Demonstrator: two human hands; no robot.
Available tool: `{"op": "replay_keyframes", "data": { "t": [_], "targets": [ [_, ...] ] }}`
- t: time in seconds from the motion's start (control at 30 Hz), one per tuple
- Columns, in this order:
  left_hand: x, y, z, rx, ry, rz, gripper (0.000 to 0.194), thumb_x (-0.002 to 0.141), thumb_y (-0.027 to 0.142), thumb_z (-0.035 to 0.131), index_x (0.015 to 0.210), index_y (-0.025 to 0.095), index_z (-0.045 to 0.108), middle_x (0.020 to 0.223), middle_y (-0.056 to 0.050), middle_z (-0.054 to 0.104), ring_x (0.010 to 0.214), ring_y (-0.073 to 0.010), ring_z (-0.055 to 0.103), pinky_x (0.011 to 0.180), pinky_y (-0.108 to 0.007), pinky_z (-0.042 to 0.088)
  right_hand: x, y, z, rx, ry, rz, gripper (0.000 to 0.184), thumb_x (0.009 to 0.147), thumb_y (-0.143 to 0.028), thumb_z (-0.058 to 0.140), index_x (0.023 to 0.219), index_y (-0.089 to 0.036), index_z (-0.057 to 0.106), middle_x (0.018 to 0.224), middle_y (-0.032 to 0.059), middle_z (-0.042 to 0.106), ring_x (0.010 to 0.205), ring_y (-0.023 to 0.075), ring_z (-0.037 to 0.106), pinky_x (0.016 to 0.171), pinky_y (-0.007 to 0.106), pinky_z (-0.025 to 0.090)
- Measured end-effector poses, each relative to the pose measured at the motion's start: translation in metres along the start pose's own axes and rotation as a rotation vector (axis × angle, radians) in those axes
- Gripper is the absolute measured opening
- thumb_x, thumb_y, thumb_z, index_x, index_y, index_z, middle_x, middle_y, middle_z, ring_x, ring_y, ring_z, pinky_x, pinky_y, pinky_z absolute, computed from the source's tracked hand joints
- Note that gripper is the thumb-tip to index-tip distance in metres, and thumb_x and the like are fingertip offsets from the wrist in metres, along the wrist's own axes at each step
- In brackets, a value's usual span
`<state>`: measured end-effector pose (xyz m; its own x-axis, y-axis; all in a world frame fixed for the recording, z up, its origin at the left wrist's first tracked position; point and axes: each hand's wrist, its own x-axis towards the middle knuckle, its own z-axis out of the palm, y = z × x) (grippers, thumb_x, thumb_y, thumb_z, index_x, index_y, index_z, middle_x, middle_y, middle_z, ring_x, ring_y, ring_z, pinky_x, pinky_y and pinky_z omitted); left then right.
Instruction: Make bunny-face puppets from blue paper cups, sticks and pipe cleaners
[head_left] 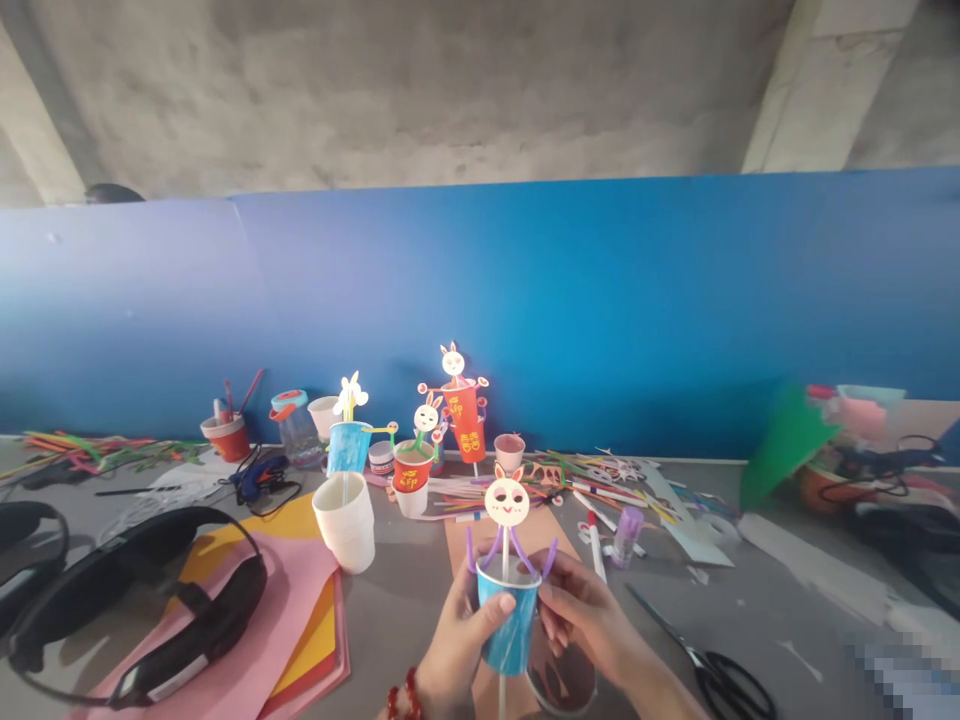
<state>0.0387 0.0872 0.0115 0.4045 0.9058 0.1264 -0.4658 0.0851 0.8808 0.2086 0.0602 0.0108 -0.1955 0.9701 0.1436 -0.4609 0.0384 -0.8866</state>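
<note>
Blue partition [570, 300]: smooth and flat, behind the table; a dark rounded shape shows over its top at the left, too little of it to name.
Gray table [405, 620]: matte, its near part outside the view; the lower right corner is pixelated and unreadable.
Black headset [82, 580]: curved band and padded parts, partly over the colored paper [292, 600], flat pink and yellow sheets.
Blue cup figure [508, 625]: in both hands, low and right of center, above the table; tapering paper cup with streaky blue color, open rim up, long axis near upright. A white stick [505, 555] rises from the opening and shows again below; its middle is hidden inside.
Left hand [469, 630]: clamped on the cup's left side, thumb across the front, other fingers mostly hidden behind; red beads at the wrist.
Right hand [574, 605]: at the cup's right edge; whether it pinches the cup wall or a purple strip, I cannot tell.
Scissors [724, 680]: black handles, cut off by the bottom edge.
Rabbit face [507, 502]: round, pale, flat, turned to the camera, ears up.
Purple strips [553, 557]: thin, fuzzy-looking, bent upward at the outer ends.
</note>
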Motion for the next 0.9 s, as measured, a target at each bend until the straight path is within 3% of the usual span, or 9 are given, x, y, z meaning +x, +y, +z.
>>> {"op": "replay_keyframes", "data": {
  "t": [0.23, 0.4, 0.5, 0.6, 0.9],
  "targets": [
    [0.0, -0.0014, -0.0004, -0.007, 0.038, 0.004, 0.05, 0.071, 0.04, 0.084, 0.115, 0.02, 0.068, 0.111, -0.01, 0.074, 0.101, -0.0277, 0.067, 0.087, -0.034, 0.052, 0.003, -0.001, -0.0024, -0.003, -0.007, 0.006, 0.038, 0.078, -0.046, 0.08, 0.1, -0.016, 0.072, 0.05, -0.0042, 0.057, 0.042, 0.0065, 0.045, 0.045, 0.017, 0.041],
    [-0.0001, -0.0017, 0.0021, -0.086, 0.098, -0.072, 0.05, 0.074, 0.039, 0.082, 0.118, 0.021, 0.068, 0.106, -0.01, 0.075, 0.097, -0.0277, 0.07, 0.088, -0.038, 0.054, 0.0021, 0.001, -0.0049, -0.049, -0.002, -0.014, 0.04, 0.083, -0.047, 0.075, 0.107, -0.015, 0.07, 0.054, -0.0026, 0.06, 0.044, 0.0073, 0.046, 0.046, 0.019, 0.04],
    [0.0012, -0.0007, 0.0032, -0.126, 0.096, -0.1, 0.053, 0.074, 0.037, 0.083, 0.122, 0.021, 0.067, 0.105, -0.01, 0.076, 0.096, -0.0276, 0.071, 0.091, -0.039, 0.053, 0.0022, 0.0018, -0.0057, -0.055, 0.01, -0.029, 0.039, 0.087, -0.047, 0.07, 0.113, -0.018, 0.067, 0.053, -0.0045, 0.058, 0.044, 0.0075, 0.046, 0.047, 0.019, 0.039],
    [0.0021, 0.0014, 0.0042, -0.103, 0.104, -0.1, 0.056, 0.075, 0.035, 0.082, 0.126, 0.021, 0.065, 0.107, -0.011, 0.076, 0.096, -0.0274, 0.071, 0.089, -0.037, 0.054, 0.0036, 0.0015, -0.0055, -0.088, 0.022, -0.049, 0.034, 0.086, -0.045, 0.072, 0.106, -0.018, 0.067, 0.052, -0.0063, 0.055, 0.042, 0.0066, 0.044, 0.046, 0.018, 0.037],
    [-0.0008, 0.0044, 0.0065, -0.022, 0.091, -0.084, 0.083, 0.069, 0.034, 0.087, 0.142, 0.028, 0.049, 0.124, -0.011, 0.07, 0.112, -0.0307, 0.065, 0.093, -0.037, 0.053, 0.0083, 0.0003, -0.0009, -0.139, 0.186, -0.082, 0.036, 0.084, -0.05, 0.073, 0.094, -0.016, 0.066, 0.056, -0.0029, 0.062, 0.047, 0.0092, 0.052, 0.05, 0.02, 0.039]
  ]
}}
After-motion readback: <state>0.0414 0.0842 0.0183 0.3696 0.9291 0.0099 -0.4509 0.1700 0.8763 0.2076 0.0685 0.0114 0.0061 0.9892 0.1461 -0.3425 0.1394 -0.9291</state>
